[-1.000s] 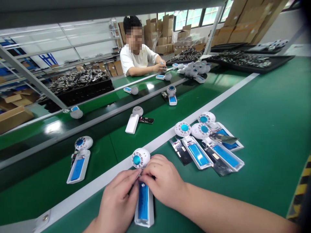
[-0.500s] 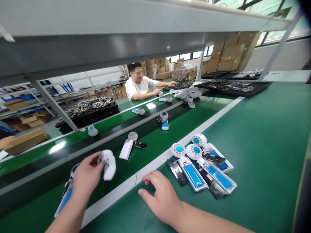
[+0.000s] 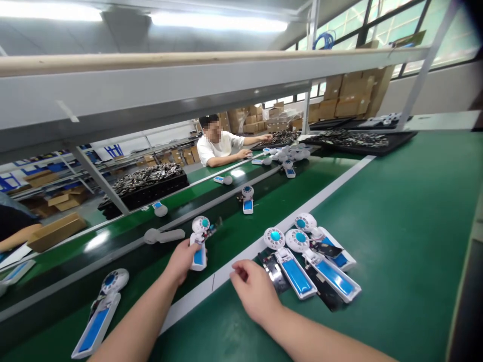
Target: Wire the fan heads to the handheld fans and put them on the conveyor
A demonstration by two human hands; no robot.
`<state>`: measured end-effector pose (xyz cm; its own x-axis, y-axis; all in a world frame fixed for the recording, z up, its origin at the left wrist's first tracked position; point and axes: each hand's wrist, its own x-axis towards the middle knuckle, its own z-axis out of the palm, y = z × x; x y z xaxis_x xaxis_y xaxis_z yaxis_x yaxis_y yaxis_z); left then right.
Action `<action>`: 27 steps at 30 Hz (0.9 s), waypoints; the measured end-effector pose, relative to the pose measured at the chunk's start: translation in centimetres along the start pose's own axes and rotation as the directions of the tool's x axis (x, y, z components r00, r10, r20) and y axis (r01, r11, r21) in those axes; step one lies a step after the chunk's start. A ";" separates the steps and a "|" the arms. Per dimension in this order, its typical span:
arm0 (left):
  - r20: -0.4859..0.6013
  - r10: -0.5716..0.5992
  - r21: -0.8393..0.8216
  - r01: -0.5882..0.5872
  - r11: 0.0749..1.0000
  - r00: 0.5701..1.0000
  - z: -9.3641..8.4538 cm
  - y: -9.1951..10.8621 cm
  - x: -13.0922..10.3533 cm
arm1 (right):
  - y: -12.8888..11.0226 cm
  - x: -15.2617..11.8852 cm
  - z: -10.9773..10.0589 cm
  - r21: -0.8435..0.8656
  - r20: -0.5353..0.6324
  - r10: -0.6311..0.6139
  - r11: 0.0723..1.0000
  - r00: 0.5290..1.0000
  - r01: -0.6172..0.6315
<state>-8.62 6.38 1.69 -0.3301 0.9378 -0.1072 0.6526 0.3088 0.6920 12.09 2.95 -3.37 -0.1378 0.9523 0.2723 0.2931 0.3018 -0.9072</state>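
My left hand (image 3: pixel 184 261) is closed around the handle of an opened handheld fan (image 3: pixel 198 249), its blue battery facing up and a dark, blurred circuit board hanging off its right side. My right hand (image 3: pixel 254 289) rests at the near edge of the belt, fingers loosely curled and nothing visible in them. Just right of it lie several opened handheld fans (image 3: pixel 296 271) with blue batteries and loose dark boards. Another opened fan (image 3: pixel 96 322) lies left of my left forearm. A white fan-shaped part (image 3: pixel 164 236) sits behind my left hand.
A green conveyor belt (image 3: pixel 222 229) carries several more fans toward the back. Across it a person (image 3: pixel 221 143) in a white top works beside a heap of small parts. Black trays of metal parts (image 3: pixel 350 141) stand at back right; a shelf beam (image 3: pixel 151 90) crosses overhead.
My left hand has moved right and now holds a fan with its battery side up; earlier a white side showed. My right hand's fingers have curled in more. The view has tilted upward.
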 end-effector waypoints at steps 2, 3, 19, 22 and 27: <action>0.058 -0.022 -0.066 0.026 0.997 0.998 0.9 -0.6 -3.3 | 0.3 0.6 -0.1 0.012 -0.010 0.074 0.997 0.997 -0.074; 0.080 -0.041 -0.087 0.048 0.995 0.996 1.5 -0.8 -5.0 | 0.4 0.8 -0.2 0.014 -0.001 0.091 0.996 0.996 -0.091; 0.051 0.469 0.484 -0.433 0.761 0.882 -1.8 -4.8 -10.8 | -1.3 -1.1 0.3 -0.355 0.349 -0.049 0.917 0.936 0.180; 0.173 0.514 0.387 -0.538 0.749 0.840 -1.0 -6.1 -9.5 | -1.0 -0.8 0.4 -0.277 0.390 -0.048 0.946 0.920 0.167; 0.128 0.317 0.217 -0.338 0.916 0.940 0.7 -4.3 -11.3 | -0.8 -0.6 0.3 -0.029 0.541 -0.184 0.971 0.821 0.237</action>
<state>-7.25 -5.47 -0.58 -0.0159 0.9995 0.0271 0.8572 -0.0003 0.5150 11.66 2.15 -2.90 -0.6790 0.7015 0.2165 0.2797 0.5198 -0.8072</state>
